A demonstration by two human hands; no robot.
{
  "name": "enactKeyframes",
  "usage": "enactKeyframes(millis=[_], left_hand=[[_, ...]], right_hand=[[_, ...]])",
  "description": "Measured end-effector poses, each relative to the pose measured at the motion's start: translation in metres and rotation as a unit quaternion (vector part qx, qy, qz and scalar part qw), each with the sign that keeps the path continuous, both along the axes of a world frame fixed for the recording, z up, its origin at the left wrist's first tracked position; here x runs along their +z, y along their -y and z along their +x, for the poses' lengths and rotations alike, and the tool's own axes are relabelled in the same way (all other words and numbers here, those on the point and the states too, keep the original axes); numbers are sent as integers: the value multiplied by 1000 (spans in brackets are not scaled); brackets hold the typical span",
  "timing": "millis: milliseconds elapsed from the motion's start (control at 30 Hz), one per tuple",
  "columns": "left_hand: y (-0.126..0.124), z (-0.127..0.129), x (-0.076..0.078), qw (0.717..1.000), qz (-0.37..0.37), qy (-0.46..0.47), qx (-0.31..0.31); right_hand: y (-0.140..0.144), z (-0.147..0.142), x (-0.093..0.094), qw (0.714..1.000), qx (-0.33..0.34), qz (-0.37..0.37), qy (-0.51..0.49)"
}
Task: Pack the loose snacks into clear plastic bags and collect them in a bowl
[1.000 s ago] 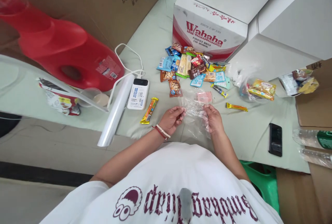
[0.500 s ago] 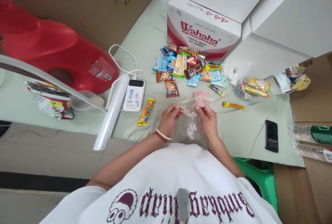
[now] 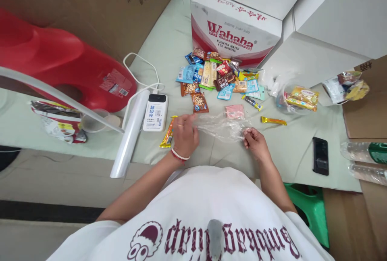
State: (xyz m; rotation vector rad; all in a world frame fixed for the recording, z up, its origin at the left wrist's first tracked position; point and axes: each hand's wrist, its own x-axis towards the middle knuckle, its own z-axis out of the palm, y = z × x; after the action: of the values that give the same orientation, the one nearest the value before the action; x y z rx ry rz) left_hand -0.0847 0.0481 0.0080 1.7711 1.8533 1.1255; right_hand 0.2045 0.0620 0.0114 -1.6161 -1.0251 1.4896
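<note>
A clear plastic bag (image 3: 222, 128) stretches sideways between my two hands, low over the table. My left hand (image 3: 186, 135) is closed on the bag's left end, knuckles up, beside a yellow snack bar (image 3: 167, 136) that it partly covers. On the other side my right hand (image 3: 254, 142) pinches the bag's right end. Just behind the bag lies a flat pink packet (image 3: 234, 111). A heap of wrapped snacks (image 3: 219, 77) sits farther back, with a brown cookie packet (image 3: 200, 103) at its near edge. Another yellow bar (image 3: 273, 121) lies to the right.
A Wahaba-style white and red carton (image 3: 232, 31) stands behind the snacks. To the left are a white power bank (image 3: 155, 112) with its cable, a white roll (image 3: 130, 140) and a red jug (image 3: 69, 63). A snack tub (image 3: 298, 99) and black phone (image 3: 320, 156) are at right.
My hands have moved apart, left hand leftward and right hand rightward. The bunched plastic bag is now drawn out between them, and the pink packet behind it shows uncovered.
</note>
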Motion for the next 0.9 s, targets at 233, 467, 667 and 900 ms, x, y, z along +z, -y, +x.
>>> enactKeyframes(millis=[233, 467, 667, 900], left_hand=[[-26, 23, -5, 956, -36, -139, -255], [-19, -21, -16, 920, 35, -96, -379], [-30, 19, 5, 960, 31, -106, -257], [-66, 21, 10, 911, -12, -166, -377]], right_hand=[[-7, -1, -6, 999, 39, 23, -2], [-1, 30, -12, 999, 26, 3, 19], [2, 29, -14, 998, 57, 10, 33], [0, 31, -11, 999, 6, -4, 51]])
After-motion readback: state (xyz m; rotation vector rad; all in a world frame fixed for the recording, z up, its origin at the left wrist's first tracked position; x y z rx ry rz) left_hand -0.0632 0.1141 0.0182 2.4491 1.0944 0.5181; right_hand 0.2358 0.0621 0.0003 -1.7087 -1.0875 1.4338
